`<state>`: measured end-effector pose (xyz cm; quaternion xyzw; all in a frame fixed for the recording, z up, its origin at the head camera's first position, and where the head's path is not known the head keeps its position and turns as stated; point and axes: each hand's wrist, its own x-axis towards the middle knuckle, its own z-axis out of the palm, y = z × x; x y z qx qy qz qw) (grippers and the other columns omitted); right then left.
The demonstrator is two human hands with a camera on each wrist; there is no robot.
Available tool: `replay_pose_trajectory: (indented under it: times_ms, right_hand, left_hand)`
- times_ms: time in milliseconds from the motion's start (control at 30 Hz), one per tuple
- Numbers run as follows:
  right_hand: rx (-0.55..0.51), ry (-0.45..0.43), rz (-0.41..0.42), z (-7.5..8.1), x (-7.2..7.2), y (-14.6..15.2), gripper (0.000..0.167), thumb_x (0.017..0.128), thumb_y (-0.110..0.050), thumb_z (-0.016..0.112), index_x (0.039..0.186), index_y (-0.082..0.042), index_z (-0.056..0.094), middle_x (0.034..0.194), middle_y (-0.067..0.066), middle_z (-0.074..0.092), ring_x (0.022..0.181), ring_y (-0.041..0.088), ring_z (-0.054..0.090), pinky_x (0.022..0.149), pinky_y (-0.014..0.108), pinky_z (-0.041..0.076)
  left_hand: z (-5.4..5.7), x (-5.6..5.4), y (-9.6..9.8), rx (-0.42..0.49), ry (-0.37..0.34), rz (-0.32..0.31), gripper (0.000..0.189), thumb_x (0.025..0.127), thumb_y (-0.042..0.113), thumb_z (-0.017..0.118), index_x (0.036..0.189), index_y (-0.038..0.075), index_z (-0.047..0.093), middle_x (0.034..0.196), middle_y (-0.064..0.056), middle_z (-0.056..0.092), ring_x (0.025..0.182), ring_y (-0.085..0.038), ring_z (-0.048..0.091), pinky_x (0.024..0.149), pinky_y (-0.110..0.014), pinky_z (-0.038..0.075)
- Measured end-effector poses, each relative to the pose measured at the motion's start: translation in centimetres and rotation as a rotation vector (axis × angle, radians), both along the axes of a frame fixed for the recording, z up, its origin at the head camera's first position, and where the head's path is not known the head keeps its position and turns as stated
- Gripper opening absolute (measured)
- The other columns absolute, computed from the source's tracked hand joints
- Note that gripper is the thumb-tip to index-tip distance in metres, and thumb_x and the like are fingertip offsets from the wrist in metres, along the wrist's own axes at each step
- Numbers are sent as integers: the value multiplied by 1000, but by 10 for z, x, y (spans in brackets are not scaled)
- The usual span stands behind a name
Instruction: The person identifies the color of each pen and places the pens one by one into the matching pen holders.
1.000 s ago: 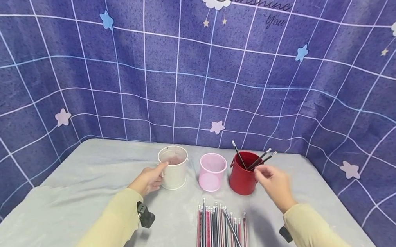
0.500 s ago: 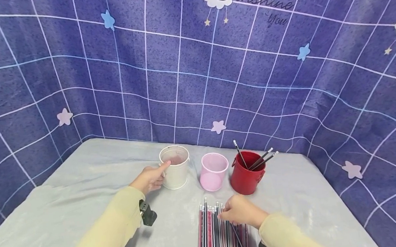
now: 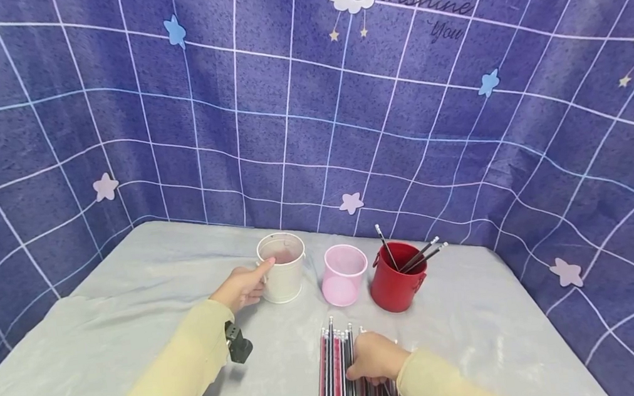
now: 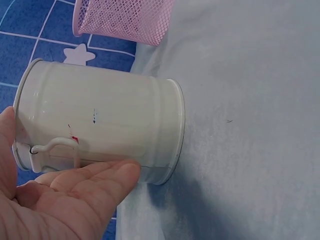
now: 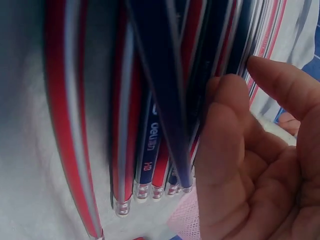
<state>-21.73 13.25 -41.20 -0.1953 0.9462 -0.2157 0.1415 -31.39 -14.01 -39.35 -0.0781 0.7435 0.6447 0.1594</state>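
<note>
A white metal bucket (image 3: 283, 279) stands at the back, its small side handle (image 4: 55, 150) visible in the left wrist view. My left hand (image 3: 241, 287) holds it at the side, thumb over the rim and fingers along the outer wall. Below the containers lies a row of red-striped and dark blue pencils (image 3: 332, 373), eraser ends facing away from me. Over the right part of this row, my right hand (image 3: 377, 357) pinches a dark blue pencil (image 5: 240, 57) between thumb and fingers. One dark pencil (image 5: 167, 95) lies slantwise across the others.
Right of the white bucket stands a pink mesh cup (image 3: 343, 284). Beside it is a red bucket (image 3: 394, 289) with three dark pencils (image 3: 422, 255) leaning in it. A grey cloth (image 3: 186, 253) covers the table, and a blue grid-patterned curtain (image 3: 266, 133) hangs behind.
My right hand has moved from the red bucket's rim down and left to the pencil row, then slightly lower into it. The left hand has stayed at the white bucket.
</note>
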Motion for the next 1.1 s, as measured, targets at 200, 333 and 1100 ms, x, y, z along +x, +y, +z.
replay_pose_trajectory:
  times_ms: [200,333,1100]
  right_hand:
    - [18,-16,-15,-1,-2,-1,31,75,-1,68,49,-6,52,36,1,49,29,7,45,31,22,44]
    - [11,-21,-27,0,-3,-3,29,74,1,66,49,-4,53,36,3,50,30,8,46,32,23,45]
    - [-82,-2,-18,-3,-10,-7,22,73,0,69,55,-6,59,40,-3,49,33,6,46,34,21,45]
  left_hand:
    - [1,0,0,-5,2,3,80,100,40,45,133,-29,22,134,-47,33,128,-53,35,107,-54,33]
    - [1,-1,0,-14,-5,3,80,100,42,45,133,-28,23,134,-47,33,128,-53,35,108,-53,34]
    - [-2,-1,-1,-27,12,16,82,99,44,47,133,-26,23,133,-46,36,127,-53,38,107,-53,34]
